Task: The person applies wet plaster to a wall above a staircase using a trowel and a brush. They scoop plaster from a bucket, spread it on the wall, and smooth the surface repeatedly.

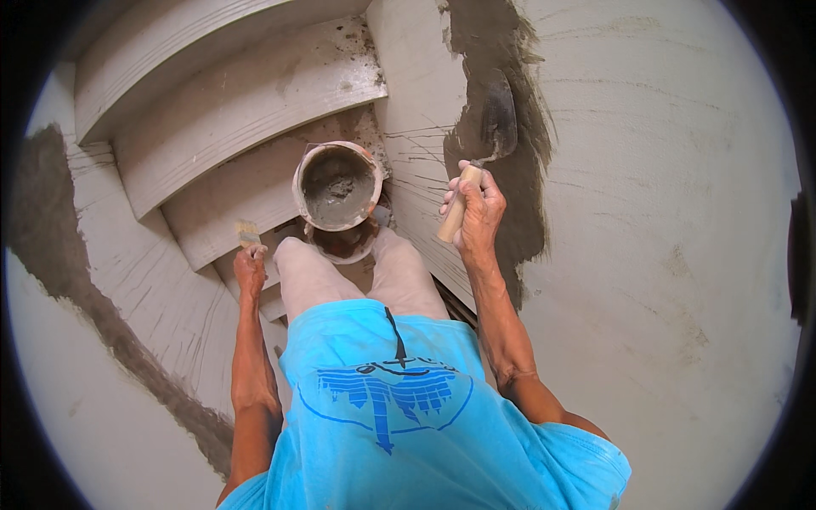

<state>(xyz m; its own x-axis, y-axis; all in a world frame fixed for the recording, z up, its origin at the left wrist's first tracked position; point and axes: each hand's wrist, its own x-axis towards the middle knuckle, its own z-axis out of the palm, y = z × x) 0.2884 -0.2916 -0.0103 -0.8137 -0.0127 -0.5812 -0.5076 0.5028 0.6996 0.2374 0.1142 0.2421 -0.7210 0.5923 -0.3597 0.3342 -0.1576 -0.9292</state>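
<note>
My right hand (pixel 480 212) is closed around the wooden handle of a trowel (pixel 499 115). The trowel's dark blade lies over the band of wet grey mortar (pixel 531 187) on the right wall; whether it presses on the mortar is hard to tell. Out to the left, my left hand (pixel 250 270) grips a paintbrush (pixel 248 233) with pale bristles pointing up and away from me. Between the hands, in front of my knees, stands a white bucket (pixel 300 191) with grey mortar (pixel 340 183) inside.
Pale stone-like stair steps (pixel 246 110) rise ahead and to the left. A second container (pixel 353 255) sits partly hidden beneath the bucket, near my legs. Another dark mortar band (pixel 110 327) runs along the left wall. Thin dark drip lines streak both walls.
</note>
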